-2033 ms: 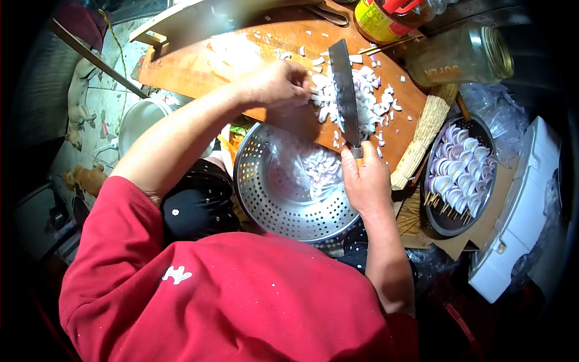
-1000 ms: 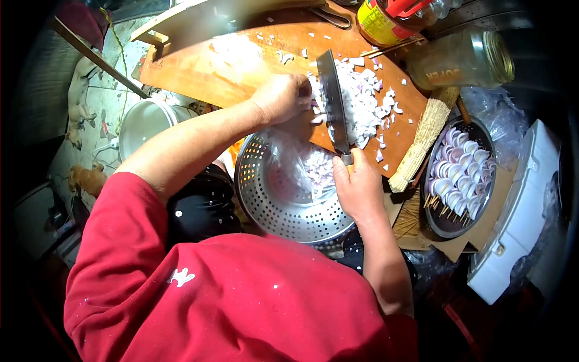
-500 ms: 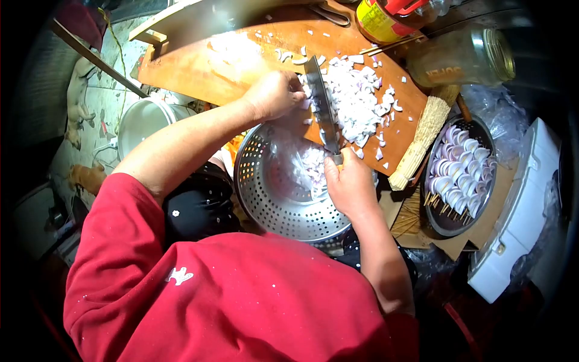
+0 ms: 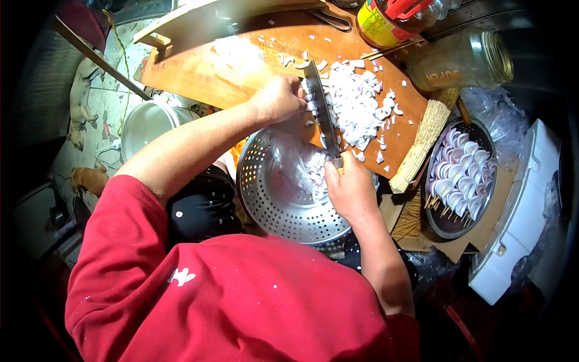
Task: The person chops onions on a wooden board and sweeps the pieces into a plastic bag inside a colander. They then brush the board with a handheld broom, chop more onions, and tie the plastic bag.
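My right hand [image 4: 351, 186] is closed round the handle of a cleaver [image 4: 321, 108], whose dark blade stands on edge over the wooden board [image 4: 199, 69]. Close against the blade's left side, my left hand [image 4: 278, 99] has its fingers curled on pale purple onion pieces [image 4: 309, 104], mostly hidden by the fingers. To the right of the blade lies a heap of chopped onion [image 4: 356, 105]. Below the board's near edge sits a perforated metal colander [image 4: 283, 214], with a clear plastic bag and more chopped onion [image 4: 316, 172] inside.
At the right, a dark oval basket [image 4: 435, 224] holds skewered onion slices [image 4: 461, 169]. A straw brush [image 4: 422, 142], a glass jar [image 4: 458, 60] and a red-capped bottle [image 4: 383, 27] line the board's right side. A white bucket [image 4: 145, 127] stands left; a dog [image 4: 89, 179] is on the floor.
The view has shifted slightly. My hands and the cleaver stay in nearly the same place on the board, with the blade still beside my left fingers.
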{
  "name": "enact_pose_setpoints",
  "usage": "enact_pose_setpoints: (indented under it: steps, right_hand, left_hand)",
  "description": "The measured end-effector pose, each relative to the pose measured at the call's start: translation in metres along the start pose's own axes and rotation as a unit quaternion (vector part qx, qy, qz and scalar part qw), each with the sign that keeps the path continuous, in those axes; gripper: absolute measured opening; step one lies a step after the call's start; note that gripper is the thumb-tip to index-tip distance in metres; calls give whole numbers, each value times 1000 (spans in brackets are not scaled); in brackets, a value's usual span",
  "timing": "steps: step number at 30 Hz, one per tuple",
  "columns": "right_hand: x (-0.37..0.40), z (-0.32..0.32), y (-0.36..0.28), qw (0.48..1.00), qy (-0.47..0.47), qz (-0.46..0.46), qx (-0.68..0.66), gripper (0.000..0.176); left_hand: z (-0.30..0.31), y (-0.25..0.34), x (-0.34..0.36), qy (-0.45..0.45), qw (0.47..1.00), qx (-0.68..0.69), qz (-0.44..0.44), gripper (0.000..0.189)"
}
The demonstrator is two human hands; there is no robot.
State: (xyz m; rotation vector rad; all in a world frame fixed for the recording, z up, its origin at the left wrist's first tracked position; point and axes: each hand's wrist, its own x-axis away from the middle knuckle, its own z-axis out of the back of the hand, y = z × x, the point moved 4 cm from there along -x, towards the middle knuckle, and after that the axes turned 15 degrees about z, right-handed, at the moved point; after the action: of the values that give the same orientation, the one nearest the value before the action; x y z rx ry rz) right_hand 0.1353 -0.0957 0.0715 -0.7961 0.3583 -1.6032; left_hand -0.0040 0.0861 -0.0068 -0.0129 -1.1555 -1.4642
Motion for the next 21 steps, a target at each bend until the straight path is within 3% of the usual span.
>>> enact_pose_setpoints:
  steps: [3, 8, 11, 12, 14, 16, 18, 20, 21]
  right_hand:
    - [3, 4, -6, 1000, 13, -3, -23, 35]
    - [0, -2, 3, 1000, -8, 8, -27, 35]
    - [4, 0, -1, 1000, -1, 3, -16, 35]
    - [4, -4, 4, 1000, -10, 10, -6, 35]
    - [5, -3, 6, 1000, -15, 19, 8, 34]
    - [5, 0, 4, 1000, -25, 9, -5, 34]
    - [9, 3, 6, 1000, 1, 17, -7, 33]
    - [14, 15, 7, 998, 58, 7, 15, 32]
    - [16, 26, 6, 995, 92, 17, 23, 32]
  left_hand:
    - [-2, -4, 0, -5, 998, 64, 15, 16]
    - [8, 5, 6, -2, 999, 8, 36, 16]
    - [8, -4, -5, -43, 995, 81, 35, 13]
    - [18, 1, -2, 19, 998, 56, 23, 15]
    - [33, -5, -11, 68, 986, 142, 45, 15]
    - [53, 0, -9, 96, 988, 112, 47, 16]
    - [63, 1, -17, 175, 984, 14, 18, 19]
    - [59, 8, -18, 181, 984, 0, 10, 19]
    - [57, 17, -16, 198, 979, -19, -36, 22]
